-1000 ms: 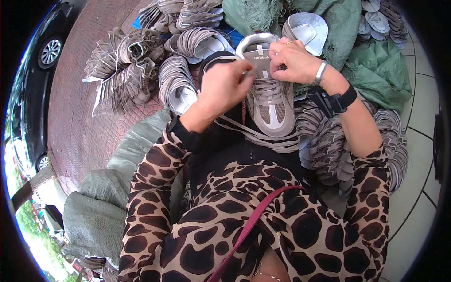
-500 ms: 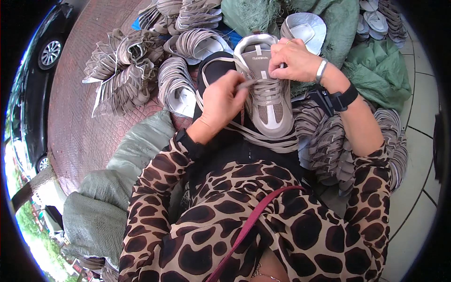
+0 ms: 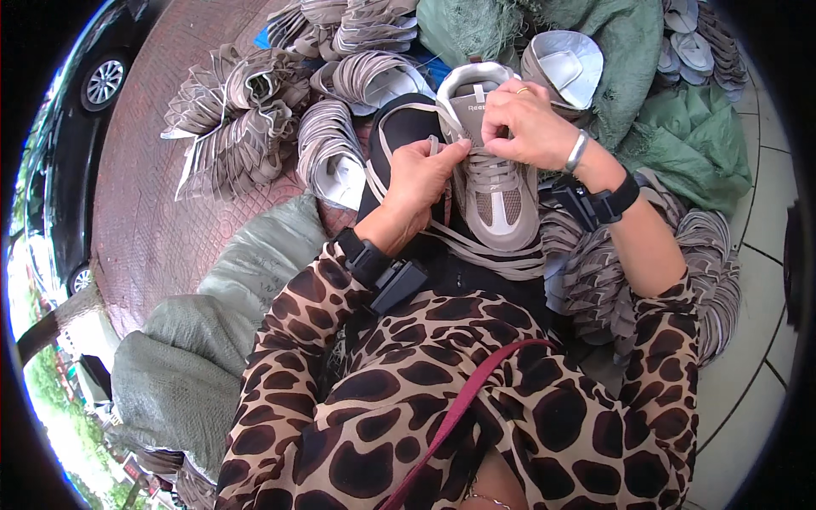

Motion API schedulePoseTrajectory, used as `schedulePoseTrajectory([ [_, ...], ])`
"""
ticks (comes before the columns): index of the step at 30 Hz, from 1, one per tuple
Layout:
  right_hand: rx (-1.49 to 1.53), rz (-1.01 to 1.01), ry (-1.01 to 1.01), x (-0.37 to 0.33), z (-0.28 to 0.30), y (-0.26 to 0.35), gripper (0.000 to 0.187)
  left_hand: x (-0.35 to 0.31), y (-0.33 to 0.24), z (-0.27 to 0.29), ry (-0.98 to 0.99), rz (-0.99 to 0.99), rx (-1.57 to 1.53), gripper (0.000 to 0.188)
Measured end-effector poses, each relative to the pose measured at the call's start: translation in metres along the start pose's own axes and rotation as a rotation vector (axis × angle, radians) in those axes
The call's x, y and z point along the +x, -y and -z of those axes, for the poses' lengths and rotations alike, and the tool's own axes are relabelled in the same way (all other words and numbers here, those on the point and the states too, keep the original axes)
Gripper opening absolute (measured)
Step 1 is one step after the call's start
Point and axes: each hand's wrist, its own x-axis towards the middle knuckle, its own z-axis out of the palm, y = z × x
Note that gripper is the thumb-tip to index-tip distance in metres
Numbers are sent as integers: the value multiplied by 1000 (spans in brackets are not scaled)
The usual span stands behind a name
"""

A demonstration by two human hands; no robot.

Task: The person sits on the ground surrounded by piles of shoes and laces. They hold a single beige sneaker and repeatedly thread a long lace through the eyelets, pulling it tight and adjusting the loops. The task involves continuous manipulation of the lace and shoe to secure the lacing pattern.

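A beige and white sneaker upper [image 3: 503, 212] lies over my lap, its toe toward me and its lace partly threaded across the front. My left hand [image 3: 415, 180] is at its left eyelet edge, thumb and forefinger pinched on a shoelace [image 3: 434, 144]. Over the right eyelet side and tongue rests my right hand [image 3: 529, 127], fingers curled closed; what they grip is hidden. A bundle of loose beige laces [image 3: 489, 257] drapes across my dark-clad lap below the toe.
Stacks of nested shoe uppers [image 3: 327, 157] lie to the left on red paving [image 3: 140, 195], with more uppers [image 3: 629, 276] at the right. Green woven sacks [image 3: 688, 140] stand ahead and right, a grey-green sack [image 3: 183, 365] at left. A dark car [image 3: 72, 161] is at far left.
My left hand has moved slightly right and up, its fingertips now by the eyelets. The right hand stays at the upper's right side. The whole view has shifted a little.
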Motion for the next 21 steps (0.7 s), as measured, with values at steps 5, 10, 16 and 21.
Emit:
schedulePoseTrajectory([
  [5,88,82,-37,-4,-2,-8,10,-1,0,0,43,12,-57,20],
  [10,115,-53,-181,4,-11,-2,16,3,2,8,184,209,-330,18],
  [16,-4,-146,-297,12,-26,19,18,5,30,6,334,358,-984,16],
  [21,-49,-133,-308,19,-29,19,19,5,39,3,418,360,-1116,15],
])
